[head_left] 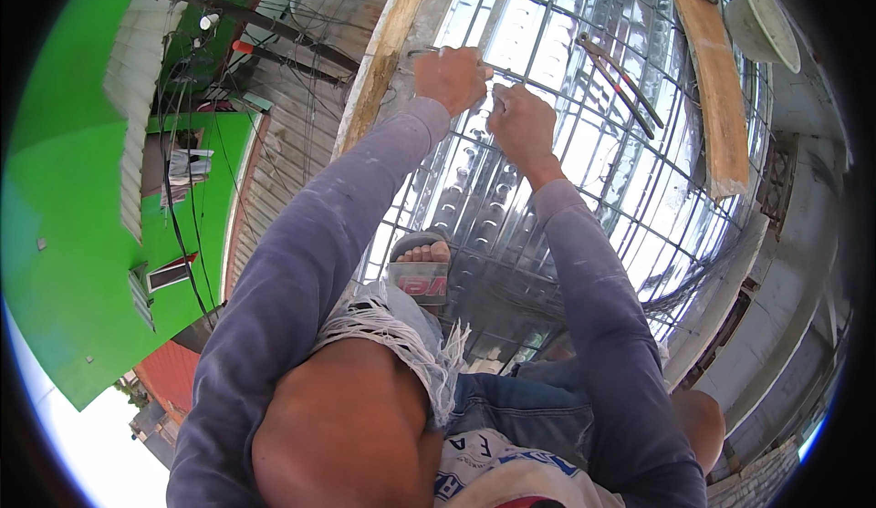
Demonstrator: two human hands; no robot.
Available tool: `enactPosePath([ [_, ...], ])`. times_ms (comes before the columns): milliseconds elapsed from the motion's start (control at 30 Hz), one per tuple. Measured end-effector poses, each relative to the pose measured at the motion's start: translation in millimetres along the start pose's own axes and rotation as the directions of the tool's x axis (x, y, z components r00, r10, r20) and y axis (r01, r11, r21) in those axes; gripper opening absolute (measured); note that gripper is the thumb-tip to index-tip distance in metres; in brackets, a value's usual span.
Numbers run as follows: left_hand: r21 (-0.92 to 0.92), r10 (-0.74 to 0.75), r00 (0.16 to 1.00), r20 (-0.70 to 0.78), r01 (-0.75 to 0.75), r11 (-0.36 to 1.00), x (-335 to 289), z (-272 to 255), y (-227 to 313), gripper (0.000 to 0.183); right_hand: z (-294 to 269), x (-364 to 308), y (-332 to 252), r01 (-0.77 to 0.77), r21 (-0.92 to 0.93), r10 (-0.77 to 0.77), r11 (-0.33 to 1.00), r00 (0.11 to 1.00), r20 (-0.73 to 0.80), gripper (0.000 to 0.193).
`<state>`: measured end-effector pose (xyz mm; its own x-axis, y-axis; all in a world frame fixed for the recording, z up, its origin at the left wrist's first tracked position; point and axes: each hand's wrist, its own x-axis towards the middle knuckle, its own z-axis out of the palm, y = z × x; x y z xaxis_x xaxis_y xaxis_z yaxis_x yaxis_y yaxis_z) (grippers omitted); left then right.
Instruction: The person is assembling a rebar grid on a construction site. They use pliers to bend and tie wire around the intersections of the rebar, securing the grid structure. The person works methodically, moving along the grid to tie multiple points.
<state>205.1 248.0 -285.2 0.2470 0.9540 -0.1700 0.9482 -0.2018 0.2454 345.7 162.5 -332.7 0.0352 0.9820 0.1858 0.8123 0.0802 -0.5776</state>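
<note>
**Both hands at a crossing of the steel mesh, near the deck's edge**

The person crouches on a shiny corrugated metal deck overlaid with a grid of rebar mesh. Both arms in grey-blue sleeves reach toward twelve o'clock. The left hand is curled into a fist around a bar of the mesh, just beside the timber edge board that runs along the deck's eleven o'clock side. The right hand sits just beside it at one o'clock of the frame's middle, fingers pinched together on something thin at a bar crossing (a tie wire, most likely, though it is too small to tell). The two hands are nearly touching.

A sandalled foot rests on the mesh at the centre, below the hands.

How far along: judging from the layout, the mesh already covers the whole visible deck, so the laying looks done. Whether the crossings are tied cannot be read at this size; the work at hand appears to be fastening at the edge nearest the board.

Toward two o'clock a long-handled tool lies loose on the mesh, well apart from the hands. A wooden plank lies beyond it, and a pale bucket stands at the far corner.
</note>
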Motion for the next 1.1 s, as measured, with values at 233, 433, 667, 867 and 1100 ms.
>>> enactPosePath([
  [233, -0.183, -0.025, 0.997, -0.078, 0.011, 0.983, -40, -2, -3, 0.032, -36, 16, -28, -0.147, -0.061, 0.159, 0.987, 0.926, 0.341, 0.028],
  [433, -0.223, 0.098, 0.988, 0.122, -0.068, 0.972, -59, -13, -11, 0.045, -24, 38, -12, -0.218, 0.167, 0.127, 0.962, 0.893, 0.432, 0.025],
  [667, -0.433, -0.462, 0.877, -0.132, 0.369, 0.823, -69, -65, -43, 0.054, -26, 29, 4, -0.341, 0.319, 0.196, 0.884, 0.891, 0.409, 0.032],
  [867, -0.026, -0.534, 0.84, -0.099, 0.534, 0.845, -81, -35, -131, 0.065, -62, 5, -29, -0.544, 0.525, 0.431, 0.654, 0.839, 0.332, 0.035],
  [1100, -0.007, -0.527, 0.846, -0.083, 0.528, 0.849, -71, -22, -146, 0.073, -82, -4, 17, -0.529, 0.573, 0.529, 0.626, 0.828, 0.186, 0.026],
])
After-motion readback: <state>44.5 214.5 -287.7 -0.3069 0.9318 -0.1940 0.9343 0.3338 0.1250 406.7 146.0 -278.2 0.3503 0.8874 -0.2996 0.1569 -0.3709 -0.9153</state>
